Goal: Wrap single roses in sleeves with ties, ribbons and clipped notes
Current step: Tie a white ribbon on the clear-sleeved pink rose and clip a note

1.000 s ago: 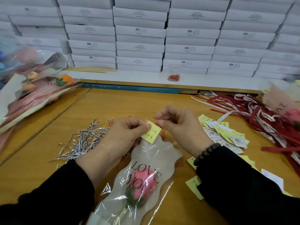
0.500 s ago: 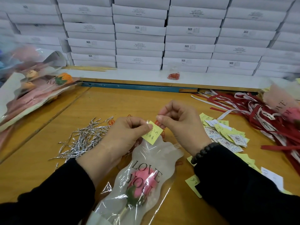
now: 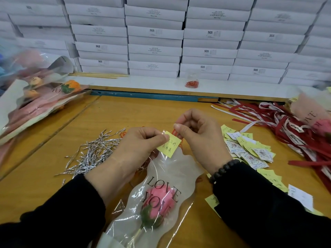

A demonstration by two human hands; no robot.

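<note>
A: Pinching the small yellow handwritten paper note (image 3: 168, 144) against the top edge of the clear plastic "LOVE YOU" sleeve (image 3: 161, 185), the left hand (image 3: 141, 149) has thumb and forefinger pressed together on the note's left corner.

B: And the right hand (image 3: 198, 138)?

A: Its thumb and forefinger pinch a thin orange-red wire paper clip (image 3: 176, 132), just right of the left fingertips and touching the note's upper right edge.

B: So which way does the clip need to go?

A: My guess: down and toward the person, over note and sleeve rim together. The clip's long axis runs roughly along the sleeve's, which stretches from the fingers back toward the body. The right hand is the nearer 1 (it already holds the clip).

B: Where's the flower?

A: 1 pink rose (image 3: 159, 201) lies inside the sleeve, well below both sets of fingers, bloom toward them, stem (image 3: 138, 233) toward the body.

B: Counts?

A: 1 note in hand, 1 clip, 1 sleeve, 2 hands. The loose yellow and white notes (image 3: 250, 149) right of the right hand, the silver twist ties (image 3: 93, 151) left of the left, and the red and white ribbons (image 3: 286, 129) are too heaped to count.
</note>
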